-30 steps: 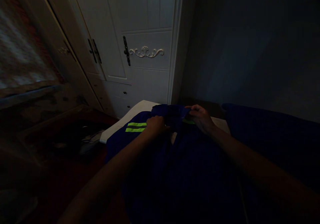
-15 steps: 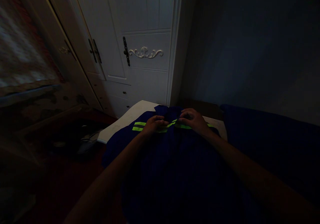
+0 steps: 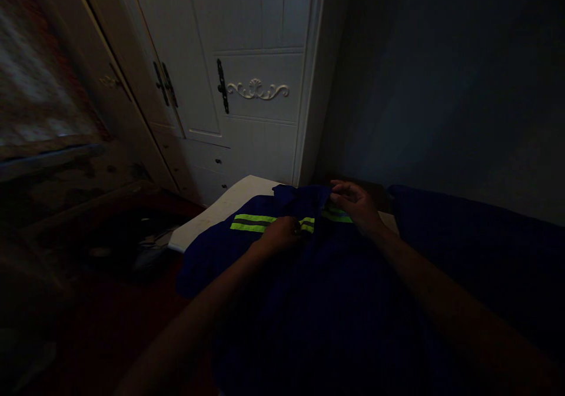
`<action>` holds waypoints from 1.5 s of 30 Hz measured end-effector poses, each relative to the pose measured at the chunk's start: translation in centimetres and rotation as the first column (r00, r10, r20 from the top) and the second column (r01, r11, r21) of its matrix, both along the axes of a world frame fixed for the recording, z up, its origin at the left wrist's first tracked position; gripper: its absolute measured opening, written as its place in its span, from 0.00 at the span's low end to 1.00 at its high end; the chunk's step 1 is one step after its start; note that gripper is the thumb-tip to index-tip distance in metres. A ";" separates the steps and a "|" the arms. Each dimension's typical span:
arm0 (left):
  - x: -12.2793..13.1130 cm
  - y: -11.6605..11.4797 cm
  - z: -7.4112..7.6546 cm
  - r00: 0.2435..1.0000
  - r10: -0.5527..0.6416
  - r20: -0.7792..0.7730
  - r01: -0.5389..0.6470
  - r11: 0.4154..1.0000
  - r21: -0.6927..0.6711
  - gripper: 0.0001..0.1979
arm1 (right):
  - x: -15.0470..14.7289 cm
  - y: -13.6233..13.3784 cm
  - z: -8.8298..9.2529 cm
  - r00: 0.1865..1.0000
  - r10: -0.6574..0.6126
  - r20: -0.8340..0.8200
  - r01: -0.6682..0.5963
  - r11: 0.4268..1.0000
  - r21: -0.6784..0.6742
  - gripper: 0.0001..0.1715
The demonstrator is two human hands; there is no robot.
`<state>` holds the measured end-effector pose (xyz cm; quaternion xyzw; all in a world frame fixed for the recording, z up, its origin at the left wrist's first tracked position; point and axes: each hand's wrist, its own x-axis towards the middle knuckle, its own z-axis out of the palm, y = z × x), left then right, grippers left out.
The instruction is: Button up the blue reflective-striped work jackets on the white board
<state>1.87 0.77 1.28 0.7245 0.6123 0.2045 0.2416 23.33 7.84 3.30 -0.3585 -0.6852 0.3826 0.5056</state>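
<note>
A dark blue work jacket [image 3: 273, 290] with yellow-green reflective stripes lies spread over a white board or tabletop [image 3: 233, 199], its collar at the far end. My left hand [image 3: 282, 233] is closed, fingers curled down onto the jacket's front at the left chest stripe; its fingertips are partly hidden. Farther right and higher, my right hand [image 3: 356, 205] pinches the jacket's edge near the collar between thumb and fingers. A gap in the stripe runs between the two hands, where the front edges meet. The lower part of the jacket is very dark.
A white wardrobe [image 3: 265, 140] with dark handles stands just beyond the table. On the right is a dark blue padded surface [image 3: 477, 237] against a grey wall [image 3: 450, 90]. Dark items [image 3: 132, 246] lie on the reddish floor at left, below a curtain [image 3: 39, 84].
My right hand has moved up and right to the collar edge. My left hand has come slightly down and right, its fingers curling in. The front edge and stripe now lie flatter.
</note>
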 end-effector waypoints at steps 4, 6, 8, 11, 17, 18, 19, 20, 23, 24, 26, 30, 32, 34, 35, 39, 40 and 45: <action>0.3 0.3 -1.2 0.991 0.112 0.077 -0.116 0.992 0.055 0.07 | -0.7 -0.7 0.2 0.995 -0.090 0.045 0.092 0.995 -0.043 0.29; 0.3 0.2 -1.7 0.982 0.143 0.121 -0.152 0.986 0.072 0.07 | -1.1 -1.2 0.2 0.966 -0.082 0.247 0.086 0.996 -0.006 0.23; 0.3 0.1 -2.2 0.973 0.162 0.162 -0.179 0.979 0.101 0.09 | -1.6 -1.9 0.1 0.896 0.024 0.444 -0.025 1.000 -0.004 0.16; 0.3 0.0 -2.9 0.951 0.187 0.246 -0.228 0.962 0.151 0.11 | -2.3 -3.1 -0.4 0.791 0.160 0.591 -0.196 0.981 -0.003 0.15; 0.2 0.0 -3.3 0.904 0.168 0.393 -0.242 0.959 0.146 0.09 | -3.1 -4.5 -0.9 0.679 0.182 0.711 -0.253 0.967 -0.006 0.27; 0.2 0.0 -3.3 0.902 0.166 0.399 -0.240 0.960 0.143 0.09 | -3.1 -4.5 -0.9 0.666 0.201 0.718 -0.253 0.967 -0.036 0.28; 0.1 0.0 -3.3 0.898 0.165 0.407 -0.240 0.960 0.141 0.09 | -3.2 -4.6 -0.9 0.662 0.206 0.721 -0.246 0.968 -0.051 0.29; 0.1 0.1 -3.4 0.896 0.163 0.413 -0.240 0.961 0.141 0.09 | -3.2 -4.6 -1.0 0.666 0.194 0.721 -0.234 0.971 -0.045 0.28; 0.0 0.3 -3.7 0.894 0.157 0.421 -0.240 0.959 0.152 0.09 | -3.5 -4.4 -1.4 0.707 0.084 0.703 -0.179 0.982 0.062 0.20; 0.0 0.3 -3.9 0.894 0.154 0.421 -0.240 0.958 0.157 0.09 | -3.6 -4.4 -1.7 0.725 0.043 0.687 -0.159 0.982 0.107 0.17; 0.0 0.5 -4.0 0.897 0.152 0.415 -0.241 0.956 0.169 0.09 | -3.8 -4.4 -2.2 0.763 -0.022 0.646 -0.124 0.976 0.180 0.13; 0.0 0.5 -4.2 0.910 0.144 0.389 -0.231 0.955 0.188 0.09 | -4.0 -4.5 -3.1 0.829 -0.044 0.558 -0.109 0.965 0.237 0.05; 0.0 0.4 -4.1 0.918 0.131 0.375 -0.217 0.956 0.196 0.10 | -4.1 -4.5 -3.5 0.854 -0.070 0.516 -0.074 0.965 0.253 0.09; 0.0 0.3 -4.0 0.923 0.123 0.365 -0.209 0.956 0.206 0.09 | -4.1 -4.4 -3.8 0.865 -0.115 0.489 -0.020 0.965 0.262 0.17; 0.1 0.2 -3.9 0.924 0.123 0.362 -0.210 0.955 0.210 0.08 | -4.1 -4.3 -4.0 0.863 -0.132 0.488 -0.003 0.964 0.265 0.19; 0.2 0.0 -3.6 0.922 0.128 0.366 -0.242 0.927 0.285 0.04 | -4.1 -4.4 -4.3 0.838 -0.119 0.533 -0.029 0.965 0.262 0.11; 0.2 0.0 -3.5 0.924 0.118 0.363 -0.243 0.916 0.320 0.04 | -4.1 -4.4 -4.3 0.835 -0.112 0.539 -0.041 0.963 0.265 0.10; 0.3 0.0 -3.6 0.947 0.096 0.306 -0.218 0.892 0.397 0.04 | -4.0 -4.5 -4.0 0.846 -0.138 0.515 -0.046 0.943 0.328 0.06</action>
